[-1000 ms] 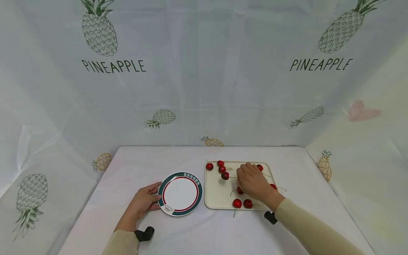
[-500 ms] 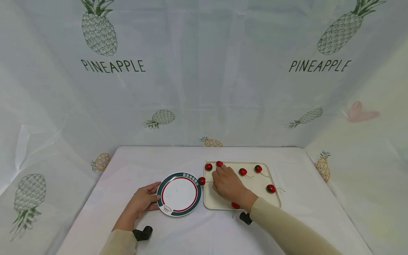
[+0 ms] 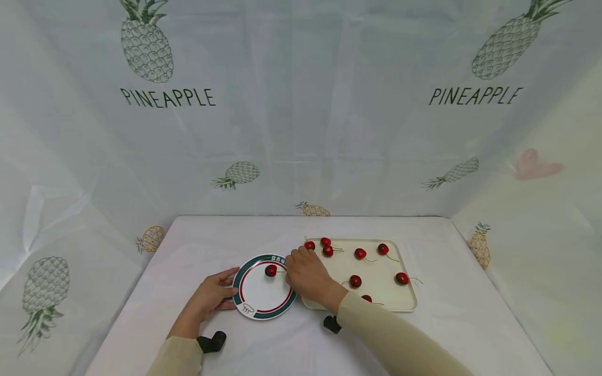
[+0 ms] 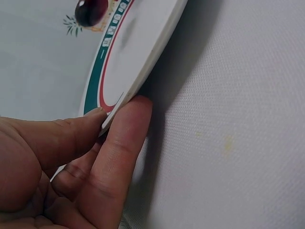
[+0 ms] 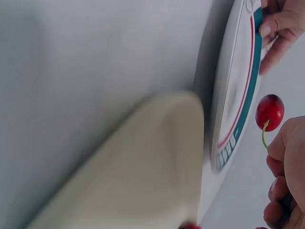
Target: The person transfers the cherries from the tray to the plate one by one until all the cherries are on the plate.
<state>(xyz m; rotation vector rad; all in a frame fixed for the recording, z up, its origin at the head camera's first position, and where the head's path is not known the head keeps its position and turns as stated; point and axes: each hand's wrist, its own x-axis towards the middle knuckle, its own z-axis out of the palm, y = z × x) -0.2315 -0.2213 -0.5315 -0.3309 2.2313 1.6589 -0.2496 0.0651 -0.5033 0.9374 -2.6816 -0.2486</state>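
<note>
Over the plate, the right hand pinches a cherry by its stem; the left hand pinches the plate's edge.

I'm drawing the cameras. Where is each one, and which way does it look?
Head: worn on the head, looks forward and down at the plate, tray and cherries; left hand, right hand and sleeves show.
Left wrist: worn there, looks at the plate's edge; that hand's thumb and fingers show.
Right wrist: worn there, looks toward the held cherry, plate and tray's corner; both hands show.
Head and right wrist views share both hands, the plate and tray.
</note>
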